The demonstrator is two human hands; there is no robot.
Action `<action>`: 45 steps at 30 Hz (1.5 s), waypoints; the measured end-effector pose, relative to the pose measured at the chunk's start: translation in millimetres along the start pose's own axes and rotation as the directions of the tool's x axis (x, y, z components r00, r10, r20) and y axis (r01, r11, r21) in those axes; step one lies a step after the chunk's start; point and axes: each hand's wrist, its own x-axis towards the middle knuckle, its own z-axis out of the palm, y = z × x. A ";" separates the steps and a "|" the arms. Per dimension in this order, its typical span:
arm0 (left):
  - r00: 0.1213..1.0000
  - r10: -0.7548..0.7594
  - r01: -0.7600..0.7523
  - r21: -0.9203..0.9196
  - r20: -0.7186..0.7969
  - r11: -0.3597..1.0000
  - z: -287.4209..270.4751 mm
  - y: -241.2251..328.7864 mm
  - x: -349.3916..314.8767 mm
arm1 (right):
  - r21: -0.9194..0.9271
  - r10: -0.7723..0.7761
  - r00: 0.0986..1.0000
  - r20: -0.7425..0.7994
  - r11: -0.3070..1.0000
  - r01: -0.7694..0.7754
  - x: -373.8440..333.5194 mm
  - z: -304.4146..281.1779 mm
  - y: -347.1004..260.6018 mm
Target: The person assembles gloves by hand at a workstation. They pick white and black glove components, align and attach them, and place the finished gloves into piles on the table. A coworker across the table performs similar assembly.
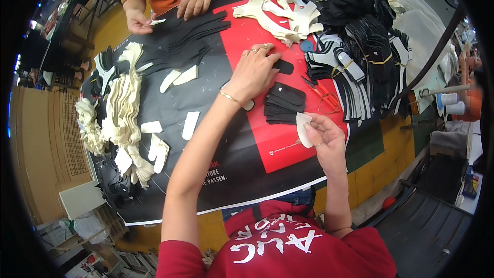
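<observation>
My right hand (328,141) pinches a small cream fabric piece (303,129) with a rounded outline, held above the front of the red area. My left hand (253,72) reaches across the table, palm down, with its fingers apart over the red and black surface. A rounded black fabric piece (283,67) lies beside its fingers, partly covered by them. Between my two hands is a fanned stack of black fabric pieces (284,98). A pale piece (248,105) shows partly from under my left wrist.
Red-handled scissors (324,97) lie right of the stack. Bundled black and white pieces (368,56) heap at the back right, near cream cut pieces (280,18). Wavy cream fabric (123,108) covers the left side. Across the table, another person's hand (139,21) holds a small pale piece.
</observation>
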 end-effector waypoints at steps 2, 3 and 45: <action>0.989 0.038 -0.033 -0.040 0.146 0.999 0.1 -12.0 7.2 | 0.014 -0.007 1.000 -0.013 1.000 0.007 -0.2 -5.2 0.4; 0.991 0.036 -0.022 -0.108 0.127 0.994 -1.2 -15.2 8.7 | -0.006 -0.007 1.000 -0.014 1.000 0.007 0.3 -7.1 0.6; 0.661 -0.722 0.531 -0.809 0.207 0.254 -72.6 117.6 -168.9 | -0.265 0.290 0.876 0.385 0.944 -0.196 3.0 54.5 -0.1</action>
